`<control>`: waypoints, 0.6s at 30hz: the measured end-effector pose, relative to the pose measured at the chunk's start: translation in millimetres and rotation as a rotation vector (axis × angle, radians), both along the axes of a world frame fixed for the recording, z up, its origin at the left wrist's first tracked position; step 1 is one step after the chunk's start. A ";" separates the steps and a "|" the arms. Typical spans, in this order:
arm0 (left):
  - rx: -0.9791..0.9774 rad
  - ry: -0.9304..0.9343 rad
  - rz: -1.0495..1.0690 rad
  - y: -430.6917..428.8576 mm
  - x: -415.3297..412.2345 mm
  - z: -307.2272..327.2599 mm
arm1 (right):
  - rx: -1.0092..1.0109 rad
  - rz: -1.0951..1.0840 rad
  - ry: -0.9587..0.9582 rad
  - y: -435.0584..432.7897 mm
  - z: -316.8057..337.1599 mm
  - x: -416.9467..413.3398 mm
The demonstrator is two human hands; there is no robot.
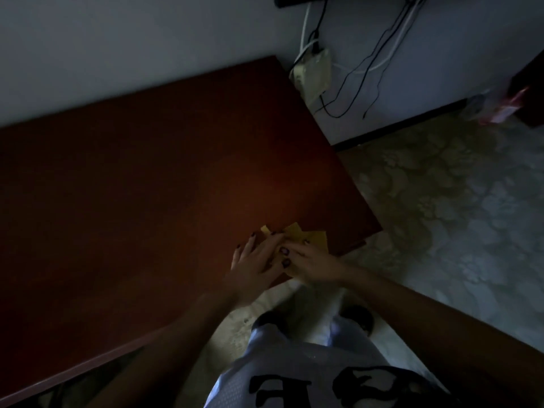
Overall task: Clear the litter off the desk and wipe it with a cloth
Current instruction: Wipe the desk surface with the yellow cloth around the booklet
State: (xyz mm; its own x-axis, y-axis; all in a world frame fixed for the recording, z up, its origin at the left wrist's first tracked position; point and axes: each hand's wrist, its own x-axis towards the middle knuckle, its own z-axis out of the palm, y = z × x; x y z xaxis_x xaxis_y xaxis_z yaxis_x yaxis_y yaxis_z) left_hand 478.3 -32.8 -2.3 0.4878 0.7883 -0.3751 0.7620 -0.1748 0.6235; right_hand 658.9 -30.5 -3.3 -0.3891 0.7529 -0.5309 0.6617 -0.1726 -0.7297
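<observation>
1. Both hands meet at the desk's (147,178) near right corner, on a yellow cloth (297,235) lying flat on the wood.
2. The left hand (256,266) lies palm down with its fingers spread and laid over the cloth's left part; a small yellow corner pokes out just past its fingertips.
3. The right hand (312,265) touches the left one, its fingers bent over the cloth's near edge. Whether they pinch the fabric or only press it, I cannot tell; the light is dim.
4. Most of the visible cloth fans out just beyond the two hands, toward the desk's right edge, with a pointed fold at the middle.
5. Away from the hands, to the left and farther back, the dark reddish desktop shows only bare wood.
6. Right of the right hand the desk ends and a pale patterned floor (441,207) begins.
7. Well beyond the hands, past the desk's far right corner, cables (365,69) hang down the wall (117,39) beside a pale box (313,72).
8. Below the hands, the person's light shirt (294,372) with black lettering and dark shoes (357,318) show over the floor.
</observation>
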 end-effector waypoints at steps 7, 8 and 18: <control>0.181 -0.255 0.102 41.2 86.5 69.1 | -0.020 -0.285 0.284 42.5 82.5 97.7; 0.204 -0.332 0.161 48.5 109.7 81.4 | 0.009 -0.282 0.292 46.8 95.3 117.0; 0.015 -0.699 0.360 96.1 402.3 138.7 | 0.437 -0.267 -0.053 38.4 150.8 367.0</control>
State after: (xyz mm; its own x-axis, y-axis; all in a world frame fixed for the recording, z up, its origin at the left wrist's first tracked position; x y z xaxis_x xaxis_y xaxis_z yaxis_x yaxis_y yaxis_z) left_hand 880.6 63.3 136.4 0.3203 0.9452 -0.0636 0.2048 -0.0035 0.9788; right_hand 1025.9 7.9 147.6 -0.1343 0.9783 -0.1578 0.6740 -0.0266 -0.7383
